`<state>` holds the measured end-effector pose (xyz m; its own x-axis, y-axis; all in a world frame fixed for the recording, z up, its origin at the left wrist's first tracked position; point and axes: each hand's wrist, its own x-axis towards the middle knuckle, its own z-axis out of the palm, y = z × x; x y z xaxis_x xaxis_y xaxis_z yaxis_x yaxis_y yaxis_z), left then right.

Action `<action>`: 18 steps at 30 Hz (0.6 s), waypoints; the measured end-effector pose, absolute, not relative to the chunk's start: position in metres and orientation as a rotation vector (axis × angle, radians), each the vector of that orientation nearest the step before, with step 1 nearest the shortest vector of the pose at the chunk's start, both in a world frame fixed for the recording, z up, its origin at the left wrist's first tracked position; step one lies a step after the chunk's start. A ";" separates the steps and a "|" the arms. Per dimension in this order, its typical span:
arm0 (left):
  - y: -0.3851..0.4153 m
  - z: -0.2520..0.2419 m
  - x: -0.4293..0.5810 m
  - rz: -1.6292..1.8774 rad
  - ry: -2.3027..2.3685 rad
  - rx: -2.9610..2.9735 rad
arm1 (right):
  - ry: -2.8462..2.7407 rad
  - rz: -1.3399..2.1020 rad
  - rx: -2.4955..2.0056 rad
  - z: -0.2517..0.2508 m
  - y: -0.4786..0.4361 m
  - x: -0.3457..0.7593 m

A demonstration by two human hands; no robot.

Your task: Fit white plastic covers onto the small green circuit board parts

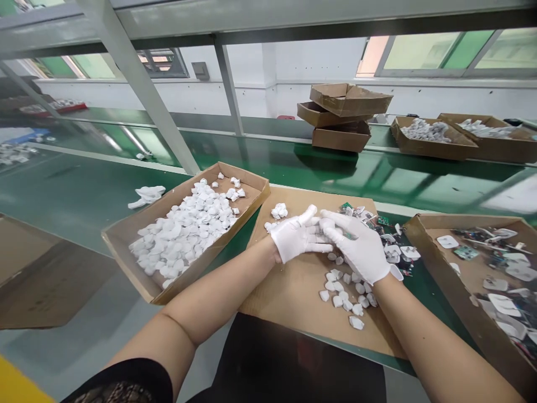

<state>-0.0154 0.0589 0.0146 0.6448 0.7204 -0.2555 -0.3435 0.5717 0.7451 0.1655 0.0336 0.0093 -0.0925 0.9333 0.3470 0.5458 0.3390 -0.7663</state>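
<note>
My left hand (298, 235), in a white glove, is turned palm up with its fingers stretched out and thumb raised. Against its fingers, my gloved right hand (358, 243) brings its thumb and fingertips together; what lies in that pinch is hidden. Both hands are above a cardboard sheet (277, 296). Small white pieces (344, 294) lie scattered below my right hand. A small cluster of white pieces (279, 211) rests beyond my left hand. White plastic parts with green circuit boards (382, 220) and dark bits are heaped behind my right hand, partly covered by it.
A cardboard tray (247, 224) full of small white pieces stands left. At right, another cardboard tray (440, 291) holds mixed white parts and circuit boards. Stacked boxes (342, 140) and filled trays (432, 150) stand across the green bench (260, 157). A slanted metal post (146, 95) rises behind the left tray.
</note>
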 end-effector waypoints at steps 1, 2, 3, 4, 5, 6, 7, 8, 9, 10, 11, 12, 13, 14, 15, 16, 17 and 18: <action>0.059 0.014 -0.017 0.673 0.525 0.698 | -1.719 0.631 -1.338 0.012 0.033 0.168; 0.059 0.013 -0.017 0.694 0.488 0.696 | -1.706 0.692 -1.329 0.014 0.033 0.170; 0.058 0.012 -0.018 0.724 0.478 0.710 | -1.705 0.768 -1.296 0.016 0.033 0.172; 0.058 0.011 -0.018 0.744 0.485 0.727 | -1.698 0.859 -1.252 0.018 0.033 0.175; 0.058 0.011 -0.018 0.743 0.496 0.739 | -1.680 0.949 -1.206 0.020 0.033 0.177; 0.058 0.010 -0.018 0.724 0.500 0.747 | -1.656 1.018 -1.170 0.021 0.034 0.179; 0.057 0.010 -0.017 0.701 0.500 0.750 | -1.641 1.049 -1.149 0.021 0.034 0.181; 0.057 0.011 -0.016 0.685 0.503 0.749 | -1.645 1.036 -1.145 0.021 0.034 0.182; 0.056 0.011 -0.015 0.673 0.512 0.747 | -1.665 0.990 -1.160 0.021 0.034 0.182; 0.056 0.011 -0.013 0.663 0.524 0.743 | -1.690 0.935 -1.189 0.021 0.033 0.182; 0.055 0.011 -0.012 0.655 0.540 0.740 | -1.705 0.881 -1.221 0.021 0.032 0.182; 0.055 0.011 -0.011 0.651 0.557 0.737 | -1.707 0.833 -1.247 0.021 0.031 0.180; 0.054 0.010 -0.011 0.651 0.571 0.734 | -1.705 0.791 -1.265 0.021 0.030 0.179; 0.054 0.010 -0.010 0.656 0.577 0.731 | -1.712 0.741 -1.271 0.020 0.029 0.177; 0.054 0.009 -0.010 0.664 0.575 0.730 | -1.729 0.672 -1.272 0.019 0.029 0.176; 0.054 0.009 -0.010 0.673 0.567 0.731 | -1.758 0.584 -1.267 0.017 0.028 0.174; 0.055 0.008 -0.011 0.682 0.555 0.736 | -1.811 0.487 -1.248 0.015 0.028 0.172; 0.055 0.008 -0.011 0.697 0.541 0.742 | -1.877 0.386 -1.212 0.013 0.029 0.170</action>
